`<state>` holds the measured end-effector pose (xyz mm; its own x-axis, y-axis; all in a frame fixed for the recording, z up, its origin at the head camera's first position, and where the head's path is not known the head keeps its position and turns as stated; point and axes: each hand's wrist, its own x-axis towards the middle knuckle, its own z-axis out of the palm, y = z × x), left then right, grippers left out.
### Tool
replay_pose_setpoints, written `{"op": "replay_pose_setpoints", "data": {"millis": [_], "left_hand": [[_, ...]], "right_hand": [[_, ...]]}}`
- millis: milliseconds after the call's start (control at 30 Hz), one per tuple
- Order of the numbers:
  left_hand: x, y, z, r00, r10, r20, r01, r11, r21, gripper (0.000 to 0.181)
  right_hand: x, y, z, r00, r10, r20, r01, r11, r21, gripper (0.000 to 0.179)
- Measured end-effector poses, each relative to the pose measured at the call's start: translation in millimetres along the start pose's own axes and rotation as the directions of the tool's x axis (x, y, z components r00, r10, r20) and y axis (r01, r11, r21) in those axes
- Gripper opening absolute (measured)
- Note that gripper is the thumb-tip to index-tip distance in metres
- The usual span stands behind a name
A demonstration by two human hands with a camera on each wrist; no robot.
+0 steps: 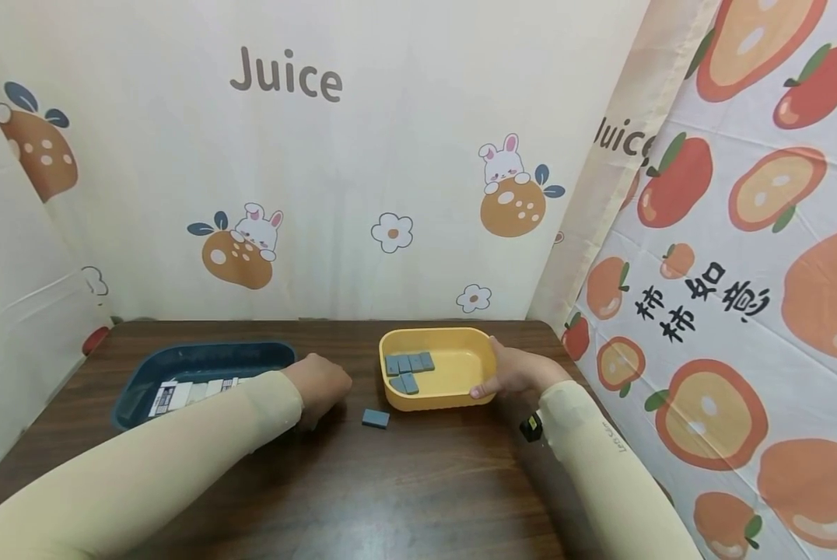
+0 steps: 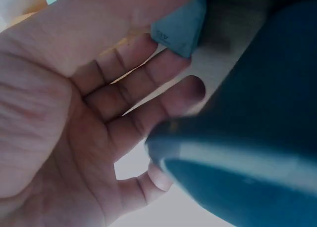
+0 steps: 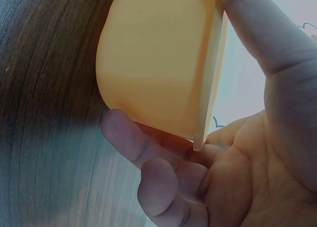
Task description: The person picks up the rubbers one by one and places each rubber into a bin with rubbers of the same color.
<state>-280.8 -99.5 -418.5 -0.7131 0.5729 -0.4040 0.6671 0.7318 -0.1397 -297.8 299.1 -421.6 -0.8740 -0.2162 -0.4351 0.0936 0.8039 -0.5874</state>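
My left hand (image 1: 320,389) is over the table between the two tubs, close to the right end of the dark blue tub (image 1: 215,355). In the left wrist view it pinches a small grey-blue tile (image 2: 179,29) between thumb and fingertips. My right hand (image 1: 516,372) grips the right end of the yellow tub (image 1: 432,402), thumb at the rim and fingers around the outer wall, as the right wrist view shows. Several grey-blue tiles (image 1: 406,364) lie in that tub's left half. Another grey-blue tile (image 1: 376,418) lies on the table in front of it.
White pieces (image 1: 173,397) lie in the dark blue tub, partly hidden by the left sleeve (image 1: 201,435). Both tubs stand on a dark wooden table (image 1: 404,490). Printed curtains (image 1: 390,155) hang behind the table and along its right side.
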Motion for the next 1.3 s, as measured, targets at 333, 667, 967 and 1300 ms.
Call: {"op": "replay_pose_setpoints", "data": {"millis": [333,667,967,1300], "left_hand": [[12.2,-4.5,-18.3,0.993,-0.023,-0.113,-0.003,0.973,-0.230,0.023],[39.0,11.5,-52.3,0.937,-0.052,-0.346,-0.092,0.917,-0.387,0.020],[87.5,41.6,-49.4,0.934,-0.050,-0.355,-0.098,0.917,-0.387,0.025],[118.7,60.5,-34.0,0.932,-0.055,-0.357,-0.104,0.905,-0.412,0.029]], "right_hand": [[-0.9,0,-2,1.000,-0.002,0.003,0.002,1.000,-0.003,0.146],[-2.2,3,-3,1.000,0.014,-0.003,-0.014,1.000,-0.013,0.152],[-2.5,5,-2,1.000,0.007,0.002,-0.007,1.000,-0.023,0.154],[-4.4,9,-2,1.000,-0.008,0.005,0.008,0.999,-0.046,0.154]]}}
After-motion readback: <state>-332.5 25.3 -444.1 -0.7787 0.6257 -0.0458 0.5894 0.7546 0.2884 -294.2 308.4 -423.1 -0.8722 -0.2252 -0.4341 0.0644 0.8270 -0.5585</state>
